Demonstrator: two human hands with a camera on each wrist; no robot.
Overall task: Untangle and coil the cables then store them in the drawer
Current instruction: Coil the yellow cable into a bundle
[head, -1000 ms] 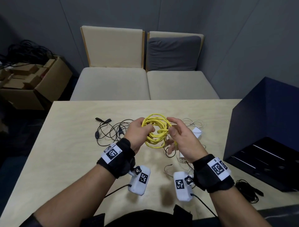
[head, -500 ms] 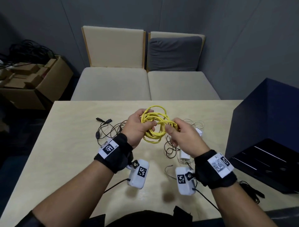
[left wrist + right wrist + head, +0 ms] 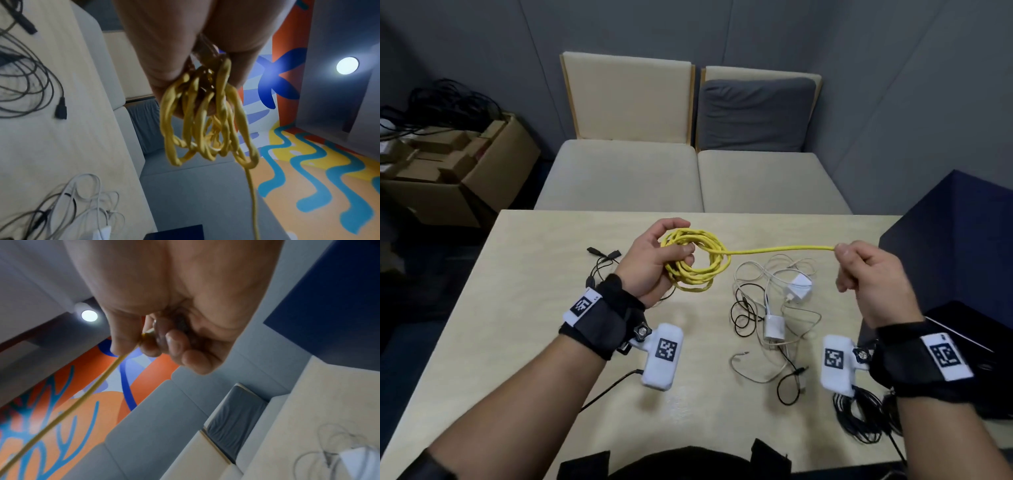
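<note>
far left floor: brown cardboard box packed with smaller boxes, black cords heaped behind it.
table left: thin black cable with inline plugs lying loose on the pale wooden table, just behind the left wrist.
left hand: left hand raised above the table, fingers curled through and round the coil of the yellow braided cable; firm hold on the bundled loops. Left wrist view shows several loops hanging from the fist, uneven, some twisted.
free strand: one yellow run leaves the coil's right edge and goes nearly level to the right, taut, long axis left-right across the table.
table centre: white cables with two white plug adapters tangled with a thin black lead, lying under the taut strand, not touching it.
right hand: right hand pinches the strand's far end between thumb and forefinger, other fingers curled in; end plug looks tucked in the palm, hard to tell.
key relation: coil lies left of the right-hand pinch, strand between; right hand holds the free end, so next loop likely means carrying it left to the coil.
right edge: dark navy drawer unit, open black drawer below it, near the right wrist; black coiled cable on the table beside it.
</note>
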